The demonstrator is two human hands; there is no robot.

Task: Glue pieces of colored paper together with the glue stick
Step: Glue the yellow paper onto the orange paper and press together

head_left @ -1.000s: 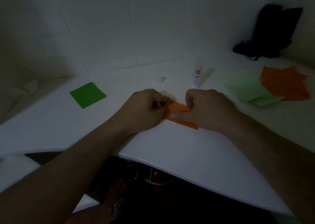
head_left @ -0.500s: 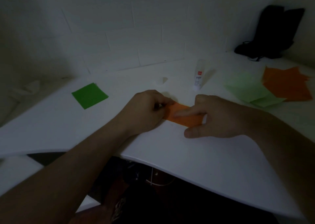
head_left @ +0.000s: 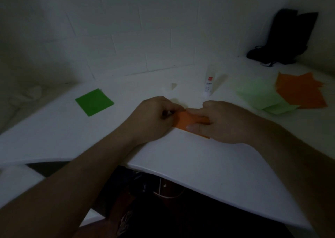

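on the white table, near its front edge, a small orange paper piece lies flat between two bare hands. seen from the head camera, the left hand sits at the paper's left end with its fingers curled in, pinching that end. the right hand covers the paper's right part; its index finger lies along the top of the piece and its thumb presses on the near edge, so the fingers are bent round the sheet and hold it down.

behind the hands a white glue stick stands upright, well apart from both hands and touched by neither. a bright green paper square lies flat to the left, apart from everything else. to the right, pale green sheets overlap a fan of orange sheets. a black bag stands in the far right corner against the white brick wall. the room is dim.
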